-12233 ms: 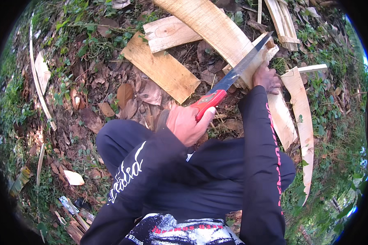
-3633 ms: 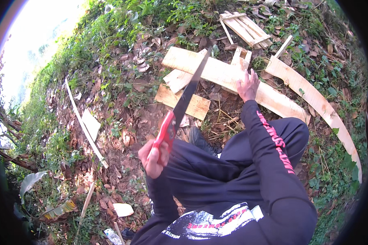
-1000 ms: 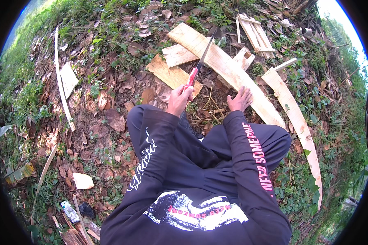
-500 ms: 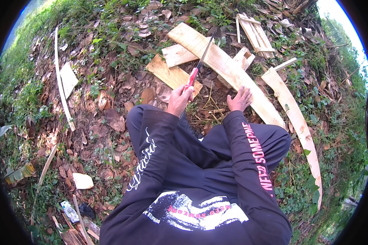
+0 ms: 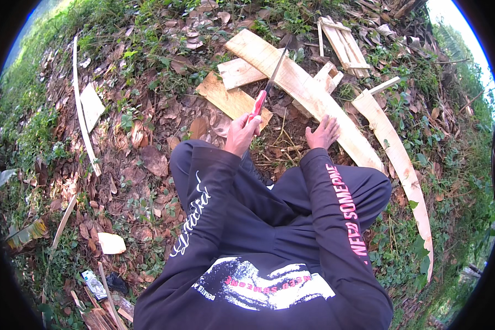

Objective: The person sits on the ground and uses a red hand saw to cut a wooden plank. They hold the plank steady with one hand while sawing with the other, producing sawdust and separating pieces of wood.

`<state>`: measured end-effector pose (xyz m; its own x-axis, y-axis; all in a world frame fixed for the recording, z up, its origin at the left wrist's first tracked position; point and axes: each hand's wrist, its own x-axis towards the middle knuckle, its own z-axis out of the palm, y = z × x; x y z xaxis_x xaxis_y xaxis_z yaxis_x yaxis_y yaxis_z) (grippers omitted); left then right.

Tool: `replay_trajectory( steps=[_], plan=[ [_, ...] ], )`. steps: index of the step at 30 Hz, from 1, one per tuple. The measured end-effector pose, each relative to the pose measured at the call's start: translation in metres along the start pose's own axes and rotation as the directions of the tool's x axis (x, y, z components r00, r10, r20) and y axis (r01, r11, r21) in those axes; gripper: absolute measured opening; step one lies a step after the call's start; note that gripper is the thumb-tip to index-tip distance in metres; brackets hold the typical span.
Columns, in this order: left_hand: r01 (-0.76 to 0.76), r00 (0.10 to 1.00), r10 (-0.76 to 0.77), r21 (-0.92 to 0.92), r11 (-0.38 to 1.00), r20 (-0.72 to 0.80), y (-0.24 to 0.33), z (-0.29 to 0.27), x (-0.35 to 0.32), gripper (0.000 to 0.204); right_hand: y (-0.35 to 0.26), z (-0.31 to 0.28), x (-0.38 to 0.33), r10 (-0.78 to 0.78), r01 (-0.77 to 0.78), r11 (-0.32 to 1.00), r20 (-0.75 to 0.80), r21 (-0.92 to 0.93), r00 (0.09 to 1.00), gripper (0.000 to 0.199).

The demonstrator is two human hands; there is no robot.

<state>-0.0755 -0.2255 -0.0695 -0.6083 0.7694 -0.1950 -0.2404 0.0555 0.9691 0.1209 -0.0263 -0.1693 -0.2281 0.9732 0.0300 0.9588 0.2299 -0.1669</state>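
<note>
My left hand point(image 5: 242, 135) is closed round the red handle of a hand saw point(image 5: 261, 100). The saw's narrow dark blade points up and away, lying across the long pale plank point(image 5: 313, 99). My right hand point(image 5: 323, 133) rests flat with its fingers spread on that plank's near edge. Beneath the plank, shorter wooden pieces stick out: a pale board point(image 5: 239, 74) to the left and another short piece point(image 5: 329, 77) to the right. A yellowish board point(image 5: 225, 99) lies on the leaves just beyond my left hand.
A long curved-looking offcut point(image 5: 399, 157) lies right of my knee. A small slatted wooden frame point(image 5: 345, 47) sits at the far right. On the left are a thin strip point(image 5: 82, 115), a white flat piece point(image 5: 92, 106), a pale block point(image 5: 111, 243) and wood scraps point(image 5: 98, 318).
</note>
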Motion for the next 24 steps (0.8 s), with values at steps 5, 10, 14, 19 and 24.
replay_trajectory(
  steps=[5, 10, 14, 19, 24],
  plan=[
    [0.012, 1.000, -0.012, 0.012, 1.000, -0.003, 0.0006, 0.0000, 0.0007, 0.028, -0.0012, -0.0002, 0.0005, 0.000, 0.000, 1.000, -0.008, 0.005, 1.000, 0.097],
    [0.012, 1.000, -0.012, 0.018, 1.000, -0.005, 0.0020, -0.0002, 0.0008, 0.027, -0.0018, -0.0006, 0.0008, -0.001, 0.002, 1.000, -0.011, 0.009, 1.000, 0.097],
    [0.017, 1.000, -0.017, 0.015, 1.000, -0.006, 0.0027, -0.0002, 0.0013, 0.025, -0.0022, -0.0002, 0.0020, 0.001, -0.001, 1.000, -0.017, 0.004, 1.000, 0.097],
    [0.029, 1.000, -0.029, 0.008, 1.000, -0.009, 0.0047, 0.0011, 0.0012, 0.024, -0.0031, -0.0006, 0.0022, 0.000, 0.000, 1.000, -0.024, 0.003, 1.000, 0.097],
    [0.036, 0.999, -0.036, 0.047, 0.998, -0.003, 0.0039, -0.0009, 0.0017, 0.025, -0.0030, 0.0008, 0.0020, -0.003, 0.003, 1.000, -0.026, -0.002, 1.000, 0.097]
  ],
)
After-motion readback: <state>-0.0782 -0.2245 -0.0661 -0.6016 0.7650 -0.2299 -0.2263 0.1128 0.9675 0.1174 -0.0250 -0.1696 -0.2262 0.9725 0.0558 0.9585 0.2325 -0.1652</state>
